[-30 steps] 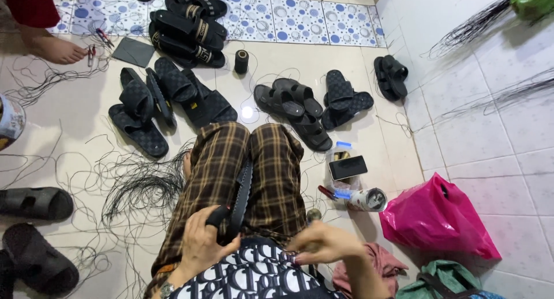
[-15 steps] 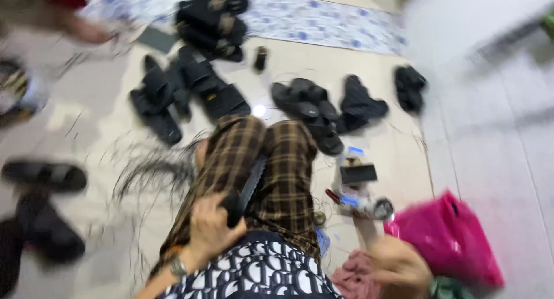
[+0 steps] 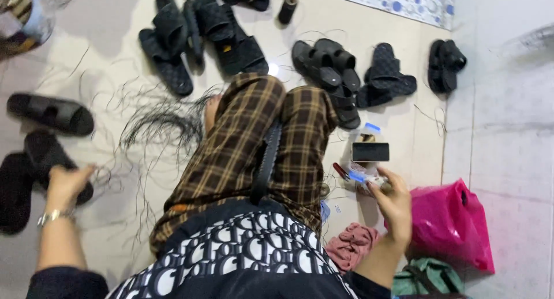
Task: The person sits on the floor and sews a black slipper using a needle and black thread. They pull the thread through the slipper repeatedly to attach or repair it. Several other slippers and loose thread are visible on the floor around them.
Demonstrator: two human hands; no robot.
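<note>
Presently, seated beside the pink bag, the person is closing the left hand on a black sandal while the right hand is grasping a small clear container, evidently fetching materials.

I see the left hand touching a black sandal, the right hand at a small container.

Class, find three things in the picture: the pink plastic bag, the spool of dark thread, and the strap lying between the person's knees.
pink plastic bag (image 3: 444, 227), head view, middle of its side.
spool of dark thread (image 3: 287, 9), head view, its side.
strap (image 3: 267, 160), head view, mid-length.
</note>
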